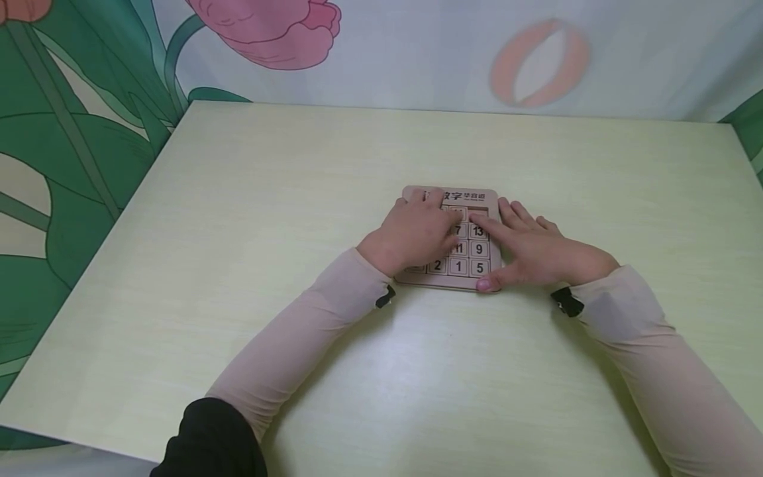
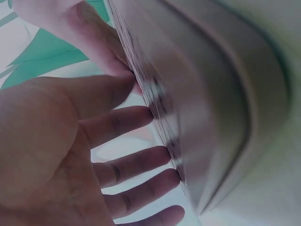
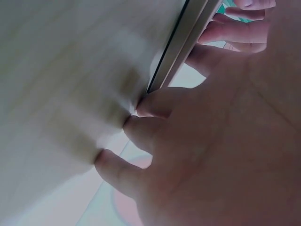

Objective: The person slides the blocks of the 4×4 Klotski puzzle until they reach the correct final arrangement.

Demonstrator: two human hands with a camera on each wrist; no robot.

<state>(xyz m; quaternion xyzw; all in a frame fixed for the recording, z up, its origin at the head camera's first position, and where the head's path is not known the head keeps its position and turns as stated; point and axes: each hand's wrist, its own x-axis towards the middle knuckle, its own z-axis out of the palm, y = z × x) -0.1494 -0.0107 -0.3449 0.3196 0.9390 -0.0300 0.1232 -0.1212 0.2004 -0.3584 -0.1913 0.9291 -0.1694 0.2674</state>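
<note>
A wooden number slide puzzle (image 1: 447, 286) lies flat on the table, its printed title along the far edge. Numbered tiles such as 13, 9, 1 and 5 show on its right side; the left columns are hidden under my left hand (image 1: 411, 232). That hand spreads over the board, and in the left wrist view its nearly straight fingers (image 2: 136, 165) touch the tiles with their tips. My right hand (image 1: 533, 248) lies along the right edge. Its index finger reaches onto the top-right slot, its thumb rests at the near right corner, and the other fingertips (image 3: 110, 162) touch the tabletop.
The pale wood-grain table (image 1: 238, 199) extends around the puzzle on all sides. Behind it hangs a backdrop (image 1: 417, 59) printed with flowers and large green leaves. Both sleeves are light, with a small black piece (image 1: 566, 301) at the right wrist.
</note>
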